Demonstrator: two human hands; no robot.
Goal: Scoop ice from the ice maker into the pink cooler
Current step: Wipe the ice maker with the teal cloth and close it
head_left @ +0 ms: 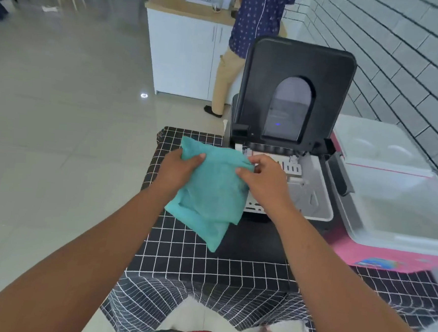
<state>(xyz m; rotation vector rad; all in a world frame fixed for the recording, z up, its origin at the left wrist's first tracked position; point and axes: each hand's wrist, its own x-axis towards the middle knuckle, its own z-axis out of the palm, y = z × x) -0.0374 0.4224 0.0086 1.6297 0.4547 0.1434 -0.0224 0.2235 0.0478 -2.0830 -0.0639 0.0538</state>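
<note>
A black ice maker (294, 74) stands on the table with its lid raised, showing a white inner basket (313, 198). To its right sits the pink cooler (379, 255), open, with a white interior and its white lid tilted back. A teal cloth (210, 191) hangs over the table just left of the ice maker. My left hand (179, 165) grips the cloth's upper left corner. My right hand (264, 176) pinches its upper right edge, in front of the ice maker's opening. No scoop shows.
A black tablecloth with a white grid (191, 256) covers the table. Behind it a person (250, 36) stands at a white cabinet with a wooden top (186, 43). A white tiled wall (408, 50) runs along the right. Grey floor lies to the left.
</note>
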